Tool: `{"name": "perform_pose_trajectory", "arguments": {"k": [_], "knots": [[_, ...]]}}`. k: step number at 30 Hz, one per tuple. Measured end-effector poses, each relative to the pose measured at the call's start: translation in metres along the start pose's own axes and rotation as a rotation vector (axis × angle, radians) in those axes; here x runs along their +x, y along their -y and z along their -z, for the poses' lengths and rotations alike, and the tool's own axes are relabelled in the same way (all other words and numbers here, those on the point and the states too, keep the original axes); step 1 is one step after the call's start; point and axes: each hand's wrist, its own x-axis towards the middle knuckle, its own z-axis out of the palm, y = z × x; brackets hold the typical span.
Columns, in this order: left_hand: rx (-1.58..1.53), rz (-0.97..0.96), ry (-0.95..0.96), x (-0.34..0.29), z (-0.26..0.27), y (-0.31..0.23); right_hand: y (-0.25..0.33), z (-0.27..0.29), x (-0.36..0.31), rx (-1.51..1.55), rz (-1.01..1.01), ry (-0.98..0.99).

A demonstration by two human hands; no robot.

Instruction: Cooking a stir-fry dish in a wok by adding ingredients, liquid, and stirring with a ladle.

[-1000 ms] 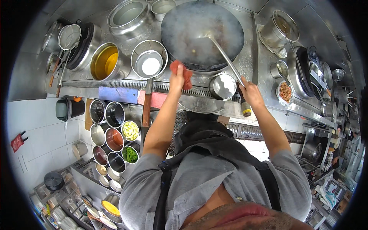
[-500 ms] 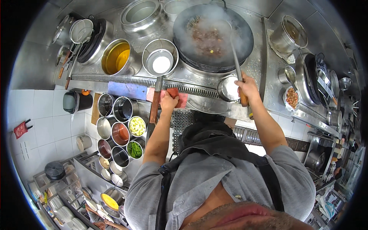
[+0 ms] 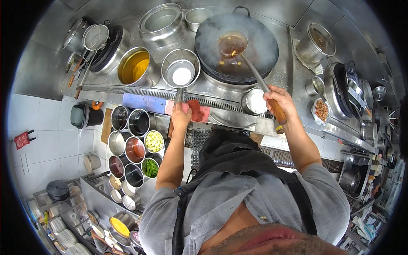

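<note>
Fingers of the right hand (image 3: 284, 103) are curled snugly round the wooden grip of a steel ladle (image 3: 234, 45), with no slack showing. Those of the left hand (image 3: 181, 118) look closed over the strainer handle (image 3: 179, 95), left of the frame's middle.

Half a second ago the left hand had a red cloth (image 3: 196, 111) bunched in it; now the cloth lies spread just beside that hand, on a pink cloth (image 3: 205, 113), though I cannot tell whether a finger keeps hold of its edge. Over the same span the ladle bowl has come into clear view, filled with brown sauce. Some of the wok's liquid is therefore in the ladle, and each hand now seems to have its own tool.

The ladle sits right of upper centre, its bowl over the steaming wok (image 3: 264, 52), cavity facing up; whether its underside touches the liquid cannot be told. Its long axis runs diagonally, bowl toward the upper left and grip toward the lower right. The strainer handle runs nearly upright in the frame, its lower part hidden by the hand.
</note>
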Motion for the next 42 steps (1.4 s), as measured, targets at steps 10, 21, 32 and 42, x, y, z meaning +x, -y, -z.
{"name": "perform_pose_trajectory", "arguments": {"k": [10,21,32,42], "knots": [[-0.044,-0.016,-0.028,-0.013,-0.004,0.001,0.024,0.055,0.012,-0.763,0.362,-0.133],[0.015,0.204,1.084,-0.071,0.01,0.033,-0.015,0.061,0.09,-1.363,0.316,-0.379],[-0.097,0.167,0.958,-0.018,0.051,0.006,-0.043,0.006,0.055,0.292,0.048,0.096],[0.099,0.365,0.336,0.156,-0.018,0.189,0.005,0.014,0.01,-0.544,0.159,0.045]]}}
